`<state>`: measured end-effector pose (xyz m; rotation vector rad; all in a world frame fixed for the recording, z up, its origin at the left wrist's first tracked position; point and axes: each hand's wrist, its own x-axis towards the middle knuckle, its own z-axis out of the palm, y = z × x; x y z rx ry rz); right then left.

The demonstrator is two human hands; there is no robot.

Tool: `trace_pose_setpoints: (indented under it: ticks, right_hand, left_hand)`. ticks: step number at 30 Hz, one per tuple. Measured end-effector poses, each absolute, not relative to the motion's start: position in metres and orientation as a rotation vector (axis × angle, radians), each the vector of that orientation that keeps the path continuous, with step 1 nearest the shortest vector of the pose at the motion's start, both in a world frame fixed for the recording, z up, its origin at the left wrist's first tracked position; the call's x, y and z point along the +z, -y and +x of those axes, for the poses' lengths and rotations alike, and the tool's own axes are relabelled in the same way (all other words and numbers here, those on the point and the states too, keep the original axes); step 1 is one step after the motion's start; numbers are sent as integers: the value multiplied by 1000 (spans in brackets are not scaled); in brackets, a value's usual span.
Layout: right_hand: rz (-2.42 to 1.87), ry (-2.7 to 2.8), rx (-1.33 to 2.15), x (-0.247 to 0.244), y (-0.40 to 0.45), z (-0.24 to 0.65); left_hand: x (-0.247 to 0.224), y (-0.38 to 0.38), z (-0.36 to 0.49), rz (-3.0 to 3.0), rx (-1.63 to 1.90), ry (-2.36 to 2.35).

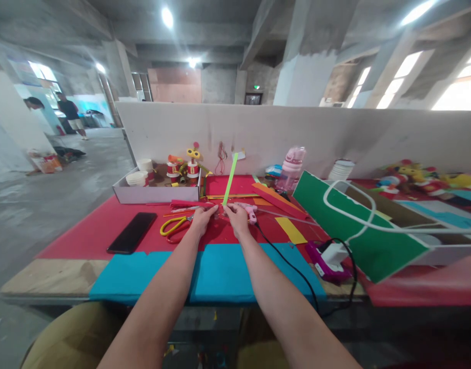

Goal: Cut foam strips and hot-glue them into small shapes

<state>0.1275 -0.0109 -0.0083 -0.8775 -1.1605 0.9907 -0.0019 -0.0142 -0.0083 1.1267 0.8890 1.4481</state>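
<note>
A narrow light-green strip (230,179) stands up from the fingertips of my right hand (236,217), which are pinched on its lower end. My left hand (203,218) is just to the left, its fingers pressed together and pointing at the strip's base; whatever they hold is too small to make out. Yellow-handled scissors (174,225) lie beside my left wrist. Right behind my right hand sits a pink glue gun (249,212) with a black cord. Red and orange strips (271,197) lie beyond the hands on the red table covering (93,230).
A black phone (132,233) lies at left, below a box (158,194) of paper cups and figures. To the right are a pink bottle (291,169), a green board (354,230) and a purple power strip (327,262). Two people are far off at left.
</note>
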Motion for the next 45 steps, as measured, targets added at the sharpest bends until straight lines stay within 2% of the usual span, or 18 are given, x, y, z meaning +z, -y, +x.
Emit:
trace_pose_setpoints:
  ticks: [11,19,26,45]
  right_hand:
    - [-892,1300,929,-11,11,127]
    - [-864,1135,1011,-10,11,126]
    - [-802,1088,1067,-14,8,125]
    - [-799,1126,1106,-11,11,124]
  left_hand:
    - [0,22,-2,1216,1530,-938]
    - [-1,17,-1,1065,1512,-877]
    - [1,21,2,1168,1390,-878]
    - [2,21,1,1161,1467,-833]
